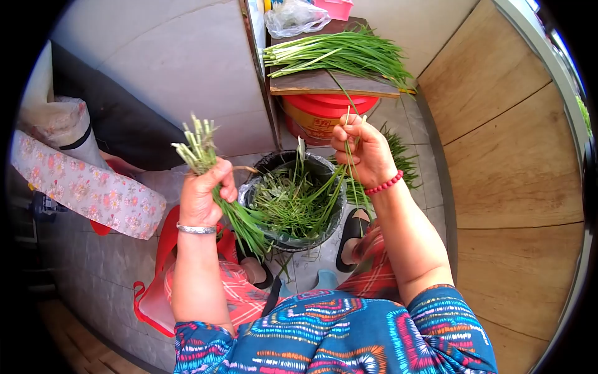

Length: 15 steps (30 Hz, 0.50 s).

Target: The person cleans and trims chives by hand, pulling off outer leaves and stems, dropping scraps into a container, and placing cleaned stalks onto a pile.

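My left hand [210,190] is wrapped round a bunch of green stalks [243,221], their pale cut ends pointing up and the leaves hanging over the bin's left side. A few thin green stalks [351,163] are pinched in my right hand [364,149], hanging down by the bin's right rim. Between and below the hands stands a round bin [341,209] lined with a dark bag, holding loose green leaves and trimmings [289,202]. Beyond it, a large pile of long green stalks [339,53] lies on a wooden board, white ends to the left.
The wooden board [324,86] rests above a red bucket [314,115]. On it are a clear plastic bag [296,19] and a pink container [336,7]. More greens [400,156] lie on the floor at the right. A floral cloth roll [93,187] is at the left.
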Each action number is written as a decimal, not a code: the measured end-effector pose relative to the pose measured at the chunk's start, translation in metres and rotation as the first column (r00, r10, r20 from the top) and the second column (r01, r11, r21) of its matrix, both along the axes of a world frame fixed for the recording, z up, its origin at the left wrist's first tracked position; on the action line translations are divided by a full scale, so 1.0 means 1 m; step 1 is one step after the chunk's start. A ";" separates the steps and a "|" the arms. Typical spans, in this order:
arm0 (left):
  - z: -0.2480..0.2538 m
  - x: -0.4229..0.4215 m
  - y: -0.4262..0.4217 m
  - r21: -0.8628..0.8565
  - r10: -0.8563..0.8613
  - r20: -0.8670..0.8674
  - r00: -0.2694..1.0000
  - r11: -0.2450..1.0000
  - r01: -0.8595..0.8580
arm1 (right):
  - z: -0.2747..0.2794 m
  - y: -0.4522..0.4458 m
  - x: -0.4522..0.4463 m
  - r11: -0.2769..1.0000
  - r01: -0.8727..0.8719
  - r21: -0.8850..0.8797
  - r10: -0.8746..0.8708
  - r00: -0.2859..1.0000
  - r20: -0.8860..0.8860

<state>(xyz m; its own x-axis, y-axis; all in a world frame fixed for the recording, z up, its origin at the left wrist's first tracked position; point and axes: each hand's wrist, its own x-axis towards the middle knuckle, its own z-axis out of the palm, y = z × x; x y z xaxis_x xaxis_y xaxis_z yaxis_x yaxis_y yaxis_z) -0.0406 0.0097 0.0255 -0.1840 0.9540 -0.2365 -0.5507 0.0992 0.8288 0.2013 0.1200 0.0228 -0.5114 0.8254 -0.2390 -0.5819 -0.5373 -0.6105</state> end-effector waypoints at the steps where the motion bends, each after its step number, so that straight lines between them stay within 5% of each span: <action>1: 0.000 0.006 0.000 -0.005 -0.054 0.030 0.998 0.999 0.054 | -0.002 0.000 -0.002 1.000 -0.004 0.001 0.004 1.000 -0.002; 6: -0.012 0.024 0.001 -0.012 -0.312 0.181 0.933 0.948 0.319 | 0.000 -0.015 -0.016 0.947 -0.275 0.167 0.224 0.936 0.270; 8: -0.012 0.031 0.000 -0.008 -0.328 0.212 0.921 0.941 0.337 | -0.009 -0.023 -0.026 0.885 -0.323 0.335 0.239 0.933 0.267; 12: -0.014 0.039 -0.002 -0.014 -0.397 0.232 0.888 0.911 0.411 | 0.009 -0.040 -0.036 0.849 -0.413 0.329 0.175 0.807 0.563; 15: -0.012 0.051 -0.002 -0.021 -0.403 0.193 0.894 0.910 0.415 | -0.009 -0.047 -0.045 0.855 -0.408 0.322 0.286 0.887 0.363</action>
